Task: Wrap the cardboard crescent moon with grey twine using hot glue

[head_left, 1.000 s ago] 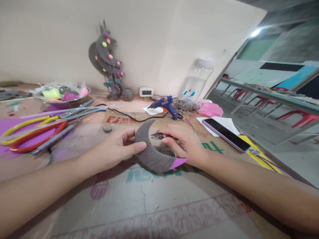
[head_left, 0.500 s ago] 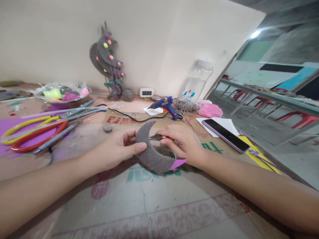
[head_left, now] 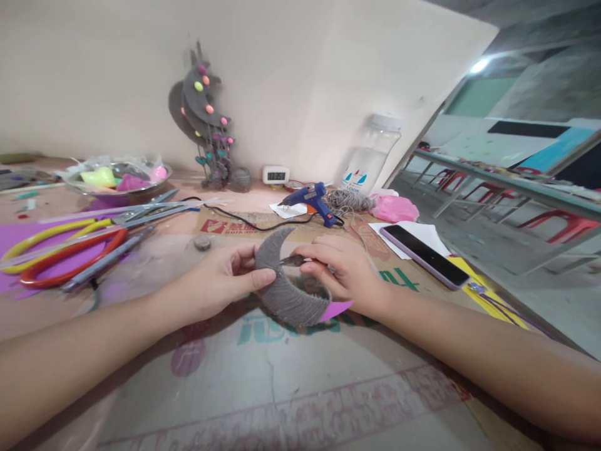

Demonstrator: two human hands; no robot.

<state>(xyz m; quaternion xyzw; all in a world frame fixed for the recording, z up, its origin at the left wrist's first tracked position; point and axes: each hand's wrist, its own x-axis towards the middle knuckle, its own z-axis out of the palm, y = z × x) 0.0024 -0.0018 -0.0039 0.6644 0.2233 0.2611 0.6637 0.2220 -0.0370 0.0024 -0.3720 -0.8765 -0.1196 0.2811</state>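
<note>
A crescent moon shape wrapped in grey yarn is raised above the table, tilted. Its lower right tip is bare purple. My left hand is closed on its left side, thumb on the front face and fingers behind. Inside the curve, my right hand pinches a small dark pointed thing whose tip reaches the crescent's inner edge; its kind is unclear. A loose pile of grey yarn lies behind my right hand, with a strand trailing down toward it.
A blue glue gun with its cord lies behind my hands. Large scissors with red and yellow handles are at left, near a metal bowl. At right are a phone and water bottle. A decorated moon hanging stands behind.
The small dark thing in my right hand has turned slightly at the crescent's inner edge. Otherwise both hands and the crescent stay nearly still.
</note>
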